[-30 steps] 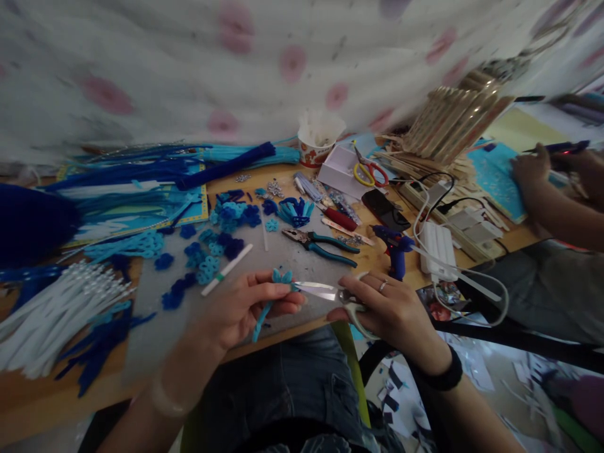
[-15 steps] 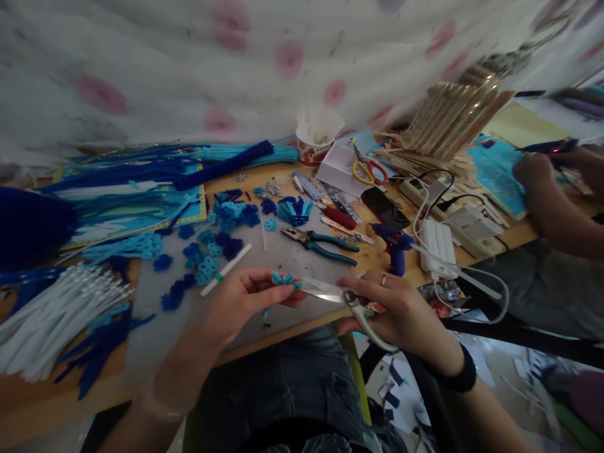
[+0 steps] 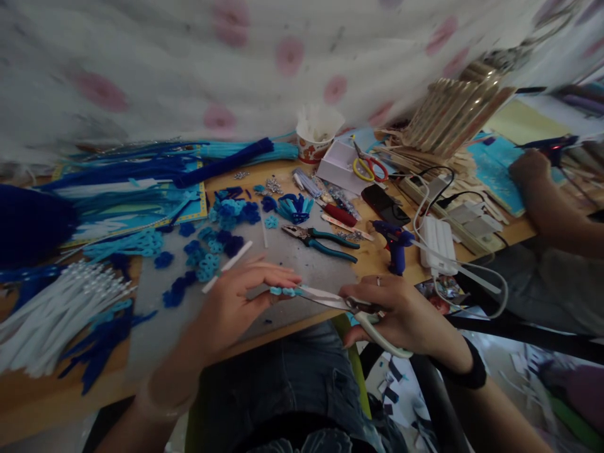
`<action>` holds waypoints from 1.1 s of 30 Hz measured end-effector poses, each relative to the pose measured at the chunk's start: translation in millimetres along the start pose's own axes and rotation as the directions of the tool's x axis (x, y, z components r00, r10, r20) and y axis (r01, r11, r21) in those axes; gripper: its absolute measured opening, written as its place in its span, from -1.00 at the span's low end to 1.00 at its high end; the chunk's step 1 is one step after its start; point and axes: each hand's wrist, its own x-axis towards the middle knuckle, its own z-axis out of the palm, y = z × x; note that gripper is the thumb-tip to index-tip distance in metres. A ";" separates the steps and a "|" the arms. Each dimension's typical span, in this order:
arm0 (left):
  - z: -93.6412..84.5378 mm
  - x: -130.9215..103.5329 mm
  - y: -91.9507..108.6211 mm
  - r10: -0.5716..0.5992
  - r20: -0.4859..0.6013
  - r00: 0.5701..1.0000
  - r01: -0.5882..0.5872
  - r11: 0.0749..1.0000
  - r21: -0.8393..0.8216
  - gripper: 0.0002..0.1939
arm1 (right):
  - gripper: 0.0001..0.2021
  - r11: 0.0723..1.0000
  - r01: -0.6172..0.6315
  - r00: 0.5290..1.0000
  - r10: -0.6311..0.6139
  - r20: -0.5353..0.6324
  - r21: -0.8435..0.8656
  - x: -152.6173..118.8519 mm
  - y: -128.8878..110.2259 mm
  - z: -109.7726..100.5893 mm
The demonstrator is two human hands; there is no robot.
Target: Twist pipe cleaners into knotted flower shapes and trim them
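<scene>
My left hand (image 3: 236,302) pinches a small light-blue pipe-cleaner flower (image 3: 285,291) between thumb and fingers, above the table's front edge. My right hand (image 3: 394,314) is wrapped round the pale handles of a pair of scissors (image 3: 325,297). The blades point left and their tips meet the flower's right end; whether they bite into it I cannot tell. Beyond my hands, pliers with teal handles (image 3: 325,242) lie on the grey mat (image 3: 283,261). Left of them are several blue fuzzy flowers (image 3: 207,264) and a white stick (image 3: 231,264).
A blue glue gun (image 3: 394,242) stands beside a white power strip (image 3: 436,245) with loose cables. White stems (image 3: 61,314) and blue pipe cleaners (image 3: 141,170) cover the left side. Another person's hand (image 3: 533,173) is at the right, by wooden sticks (image 3: 453,119).
My left fingers have straightened over the flower, which now lies flatter and slightly lower. The scissors have shifted a little right and down. The other person's hand has moved left, off the dark tool.
</scene>
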 end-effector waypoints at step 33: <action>-6.5 -5.0 0.1 0.024 0.003 1.000 -0.024 1.000 0.000 -0.90 | -0.43 1.000 -0.018 0.997 0.018 0.069 0.000 8.3 -5.7 -4.1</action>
